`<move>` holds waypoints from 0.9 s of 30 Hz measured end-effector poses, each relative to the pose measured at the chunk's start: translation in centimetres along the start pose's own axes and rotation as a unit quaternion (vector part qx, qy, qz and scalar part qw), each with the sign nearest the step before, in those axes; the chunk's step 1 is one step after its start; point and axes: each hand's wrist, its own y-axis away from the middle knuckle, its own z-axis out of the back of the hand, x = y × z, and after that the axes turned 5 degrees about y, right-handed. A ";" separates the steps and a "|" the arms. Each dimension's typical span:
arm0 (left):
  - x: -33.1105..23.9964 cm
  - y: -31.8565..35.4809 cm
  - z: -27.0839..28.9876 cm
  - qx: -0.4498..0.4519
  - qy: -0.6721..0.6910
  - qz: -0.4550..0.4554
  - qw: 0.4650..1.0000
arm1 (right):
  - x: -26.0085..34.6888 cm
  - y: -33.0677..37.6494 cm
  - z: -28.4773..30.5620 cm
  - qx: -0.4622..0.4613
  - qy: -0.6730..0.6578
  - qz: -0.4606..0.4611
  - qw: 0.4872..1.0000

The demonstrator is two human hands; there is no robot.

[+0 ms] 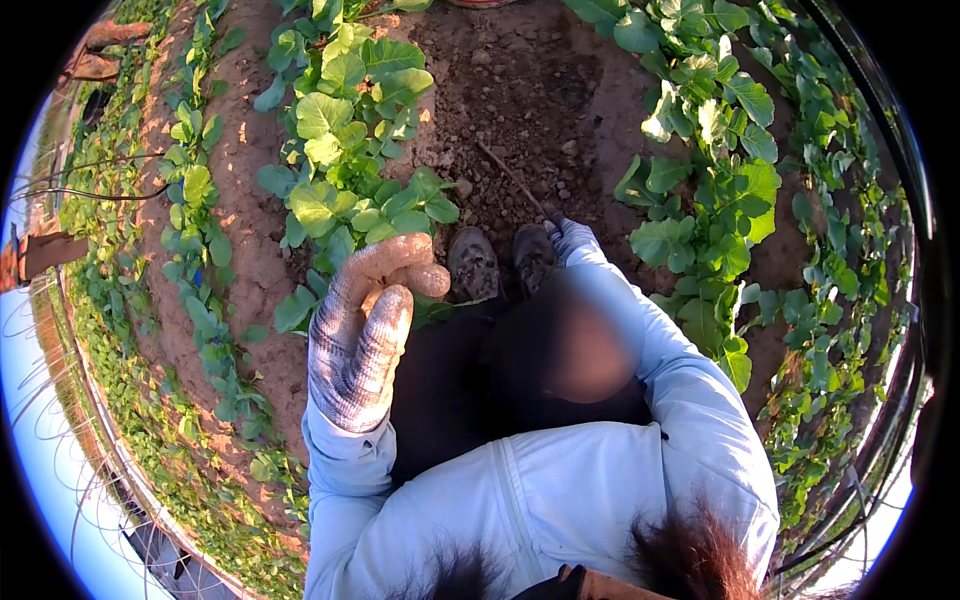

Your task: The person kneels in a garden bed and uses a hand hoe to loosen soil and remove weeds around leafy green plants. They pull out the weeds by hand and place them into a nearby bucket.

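My left hand (365,325), in a patterned knit glove soiled over the fingers, is raised beside the leafy green plants (335,150) of the row on my left. Its fingers curl in towards the thumb, and what they hold, if anything, is hidden. A green leaf (432,312) shows just by the thumb tip. Lower down, past my knees, my right hand (573,238) wears a greyish glove. It is closed round the near end of a thin brown stick (512,175), which slants away to the left over the soil.
My shoes (473,264) stand on the crumbly soil furrow (520,90) between two planted rows. More leafy plants (715,200) line the right side, close to my right arm. Further rows (200,260) run at the left, with thin bent hoops (85,480) along the edge.
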 end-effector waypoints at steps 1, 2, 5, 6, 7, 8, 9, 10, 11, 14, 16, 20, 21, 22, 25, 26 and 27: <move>0.1 -0.3 -0.1 0.007 0.003 -0.007 1.000 | 1.3 -0.4 1.1 -0.040 -0.052 0.015 0.998; 0.3 -0.7 -0.3 0.013 0.007 -0.015 1.000 | 0.8 -2.8 0.9 -0.139 -0.039 0.076 0.987; 0.4 -0.7 0.4 0.006 0.009 -0.017 1.000 | 3.0 -4.6 2.5 -0.153 -0.235 0.135 0.950; 0.2 0.0 1.1 -0.014 0.006 0.002 1.000 | 4.8 -2.5 3.6 -0.134 -0.252 0.135 0.949; -0.1 -0.1 1.1 -0.022 -0.007 0.011 1.000 | 4.7 -1.3 4.4 -0.146 -0.272 0.165 0.937; -0.4 0.3 1.6 -0.014 0.010 0.008 1.000 | 4.6 0.3 3.4 -0.136 -0.295 0.207 0.923; 0.1 0.4 1.7 -0.006 0.005 -0.019 1.000 | 3.6 1.0 1.9 -0.127 -0.311 0.245 0.909; -1.1 0.1 1.3 0.023 0.007 0.007 1.000 | 0.9 1.1 0.6 -0.122 -0.314 0.258 0.906; -0.4 -0.1 1.2 0.018 0.031 -0.037 0.999 | -1.6 0.8 -1.2 -0.099 -0.248 0.252 0.930; -0.1 0.5 0.9 0.012 -0.007 -0.030 0.999 | -6.7 -4.2 -5.0 0.025 0.059 0.211 0.975; 1.5 1.0 1.1 0.013 -0.013 -0.062 0.998 | -4.3 -2.1 -1.9 0.009 -0.141 0.215 0.966; 2.0 1.1 -0.1 0.014 0.005 -0.077 0.997 | 1.6 2.8 3.5 -0.041 -0.421 0.239 0.874; 1.7 0.7 -0.5 0.015 -0.002 -0.072 0.997 | 1.1 1.8 3.7 -0.040 -0.453 0.225 0.862; 1.3 0.4 -0.8 0.016 -0.009 -0.066 0.998 | 0.8 1.0 3.5 -0.038 -0.485 0.210 0.848; 1.6 0.4 -0.9 -0.008 -0.029 -0.080 0.996 | -0.4 0.9 2.9 -0.142 -0.247 0.192 0.939; 2.0 0.5 -0.9 -0.013 -0.040 -0.096 0.995 | -0.6 0.9 3.2 -0.085 -0.259 0.148 0.951; 2.0 0.5 -0.9 -0.015 -0.048 -0.109 0.993 | -0.5 1.5 3.6 -0.029 -0.269 0.100 0.958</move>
